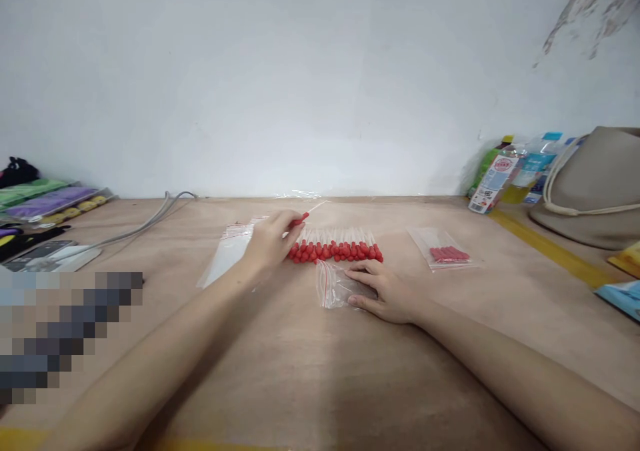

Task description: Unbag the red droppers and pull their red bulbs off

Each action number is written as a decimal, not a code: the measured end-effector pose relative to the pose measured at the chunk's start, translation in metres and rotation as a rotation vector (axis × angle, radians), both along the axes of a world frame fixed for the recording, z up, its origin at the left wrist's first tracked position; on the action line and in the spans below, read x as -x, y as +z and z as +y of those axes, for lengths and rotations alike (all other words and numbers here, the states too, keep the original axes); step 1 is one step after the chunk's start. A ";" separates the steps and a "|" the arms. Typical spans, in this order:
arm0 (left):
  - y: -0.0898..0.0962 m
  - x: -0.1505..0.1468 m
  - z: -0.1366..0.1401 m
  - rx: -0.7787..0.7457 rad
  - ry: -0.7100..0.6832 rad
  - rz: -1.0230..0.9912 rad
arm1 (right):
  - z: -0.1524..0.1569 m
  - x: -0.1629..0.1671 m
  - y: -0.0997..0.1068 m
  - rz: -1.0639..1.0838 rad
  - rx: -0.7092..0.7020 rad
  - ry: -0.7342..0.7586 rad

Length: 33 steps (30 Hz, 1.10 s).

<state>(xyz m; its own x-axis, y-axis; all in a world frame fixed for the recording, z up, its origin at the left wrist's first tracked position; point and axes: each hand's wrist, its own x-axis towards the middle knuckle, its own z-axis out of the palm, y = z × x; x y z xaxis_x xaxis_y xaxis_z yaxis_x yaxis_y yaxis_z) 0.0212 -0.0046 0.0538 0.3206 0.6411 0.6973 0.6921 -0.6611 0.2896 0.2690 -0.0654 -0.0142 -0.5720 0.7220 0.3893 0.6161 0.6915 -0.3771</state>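
Observation:
My left hand (274, 237) is closed, pinching a red-tipped white stick (316, 207) between thumb and fingers, its pale end pointing up and to the right. Just below and to the right lies a row of similar red-tipped sticks (340, 249), red ends toward me. A clear zip bag (333, 289) lies flat in front of the row. Across its right part my right hand (387, 292) rests with fingers stretched out and apart. Partly behind my left hand is a stack of clear zip bags (227, 254). To the right, another zip bag (450, 253) holds several red pieces.
A carton (493, 183), several bottles (535, 164) and a beige bag (590, 191) stand at the back right. Purple and green packets (55, 201) and a grey cable (145, 224) lie at left. The white wall (320, 91) bounds the wooden table (320, 371).

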 end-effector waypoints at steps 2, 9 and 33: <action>-0.011 -0.016 0.010 -0.047 0.031 0.158 | 0.000 0.000 0.000 -0.002 -0.004 0.002; -0.030 -0.046 0.019 0.067 -0.041 0.448 | -0.001 0.001 0.002 -0.019 -0.007 0.004; -0.056 -0.012 -0.056 0.407 -0.124 0.007 | -0.002 0.002 0.005 -0.132 0.046 0.048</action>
<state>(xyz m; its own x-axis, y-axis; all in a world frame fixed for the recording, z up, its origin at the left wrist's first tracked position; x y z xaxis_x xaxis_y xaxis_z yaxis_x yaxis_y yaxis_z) 0.0328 -0.0603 -0.0017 0.4160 0.8202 0.3928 0.6175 -0.5718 0.5401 0.2669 -0.0677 -0.0089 -0.6500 0.7083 0.2755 0.6294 0.7048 -0.3272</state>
